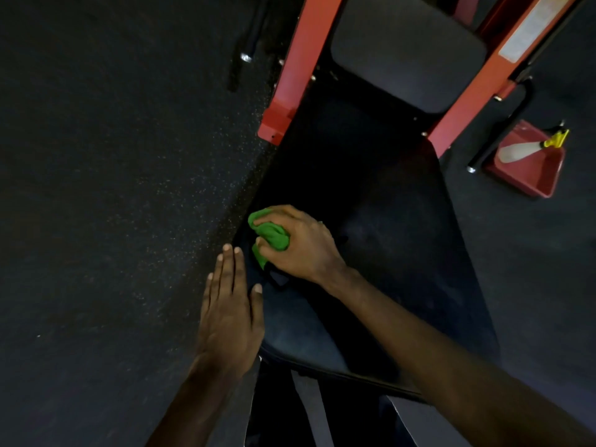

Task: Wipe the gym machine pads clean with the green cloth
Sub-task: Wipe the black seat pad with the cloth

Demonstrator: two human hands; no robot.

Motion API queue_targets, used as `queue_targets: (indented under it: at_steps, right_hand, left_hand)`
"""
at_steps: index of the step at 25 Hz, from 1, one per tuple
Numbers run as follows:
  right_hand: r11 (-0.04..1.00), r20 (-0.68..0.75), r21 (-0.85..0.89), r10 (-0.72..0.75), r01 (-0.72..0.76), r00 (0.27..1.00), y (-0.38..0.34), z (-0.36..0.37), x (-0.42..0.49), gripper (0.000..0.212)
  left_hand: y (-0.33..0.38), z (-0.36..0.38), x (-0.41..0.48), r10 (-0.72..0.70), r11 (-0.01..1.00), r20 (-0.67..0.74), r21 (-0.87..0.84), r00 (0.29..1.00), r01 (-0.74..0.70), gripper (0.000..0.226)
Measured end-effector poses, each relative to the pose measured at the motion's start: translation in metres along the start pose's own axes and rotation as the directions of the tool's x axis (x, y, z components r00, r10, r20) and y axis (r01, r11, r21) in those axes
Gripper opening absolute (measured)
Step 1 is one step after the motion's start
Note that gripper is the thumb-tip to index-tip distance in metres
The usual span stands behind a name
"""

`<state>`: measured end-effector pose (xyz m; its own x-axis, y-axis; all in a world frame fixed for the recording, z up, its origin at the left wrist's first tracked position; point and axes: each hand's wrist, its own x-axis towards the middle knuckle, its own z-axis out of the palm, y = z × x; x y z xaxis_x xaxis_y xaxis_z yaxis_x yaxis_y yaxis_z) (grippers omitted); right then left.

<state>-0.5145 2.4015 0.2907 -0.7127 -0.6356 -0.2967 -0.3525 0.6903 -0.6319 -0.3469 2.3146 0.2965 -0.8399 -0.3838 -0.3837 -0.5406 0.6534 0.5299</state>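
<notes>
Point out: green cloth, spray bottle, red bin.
green cloth [272,236], head view, bunched middle.
spray bottle [517,152], head view, clear body.
red bin [529,180], head view, inner wall.

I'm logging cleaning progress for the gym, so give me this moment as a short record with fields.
right hand: grips the bunched green cloth, pressed on the seat pad near its left edge
left hand: flat, fingers straight, at that same edge, holding nothing
back pad: no hand on it, set between the rails of the red frame
floor to the right: red bucket with a spray bottle in it
</notes>
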Motion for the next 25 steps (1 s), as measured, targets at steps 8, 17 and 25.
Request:
queue_targets:
  at_steps: [8, 17, 25]
  right_hand:
    - [0.768, -0.243, -0.031, 0.614, -0.639, 0.751, 0.144, -0.077, -0.002, 0.041]
    - [0.989, 0.011, -0.053, 0.141, -0.14, 0.99, 0.02, -0.012, 0.014, 0.038]
    - [0.995, 0.048, -0.064, 0.08, -0.076, 0.996, -0.008, -0.004, 0.047, 0.034]
  left_hand:
    - [0.005, 0.008, 0.008, 0.1, 0.977, 0.003, 0.188, 0.995, -0.099, 0.068]
    - [0.003, 0.01, 0.006, 0.088, 0.991, -0.054, 0.102, 0.995, -0.082, 0.07]
    - [0.004, -0.005, -0.001, -0.001, 0.926, -0.021, -0.377, 1.0, -0.007, 0.066]
